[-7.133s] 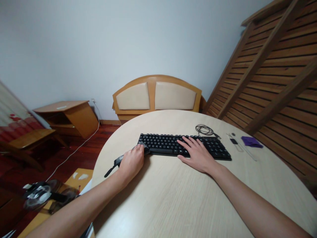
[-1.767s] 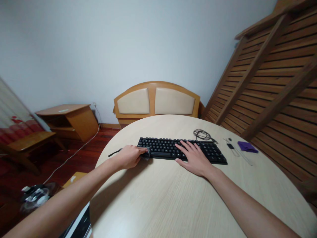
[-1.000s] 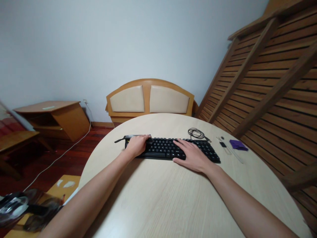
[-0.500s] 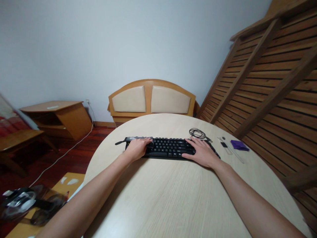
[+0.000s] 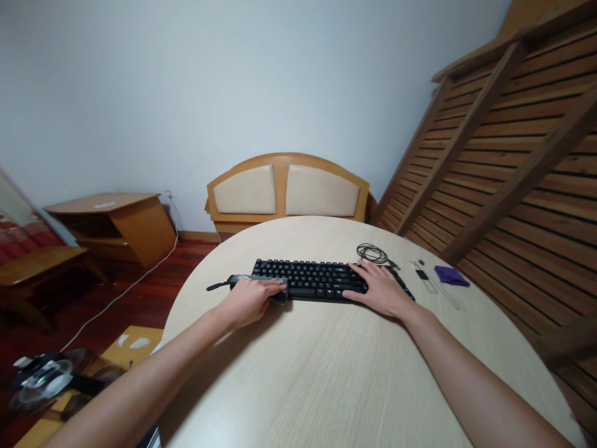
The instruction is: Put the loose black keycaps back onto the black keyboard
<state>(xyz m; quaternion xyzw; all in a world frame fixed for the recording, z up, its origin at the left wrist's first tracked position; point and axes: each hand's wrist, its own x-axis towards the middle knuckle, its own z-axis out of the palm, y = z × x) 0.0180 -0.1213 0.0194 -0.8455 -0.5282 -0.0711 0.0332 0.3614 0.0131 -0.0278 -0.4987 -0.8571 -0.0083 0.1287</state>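
Left grip [image 5: 249,301] at edge of keyboard [image 5: 317,274]

Open passage to the keyboard [image 5: 317,274] existed along its near side, where bare table [image 5: 326,367] lay between the left forearm [image 5: 153,376] and right forearm [image 5: 466,379]. The left hand [image 5: 252,300] and a black tool [image 5: 240,279] obstructed the keyboard's near left corner. The right hand [image 5: 381,287] blocked its right part. Beyond the keyboard, a coiled cord [image 5: 372,252] restricted the far right; clearance remained at far left. Right of the keyboard stood a gap, then a small black tag [image 5: 421,274] and purple cloth [image 5: 451,275].
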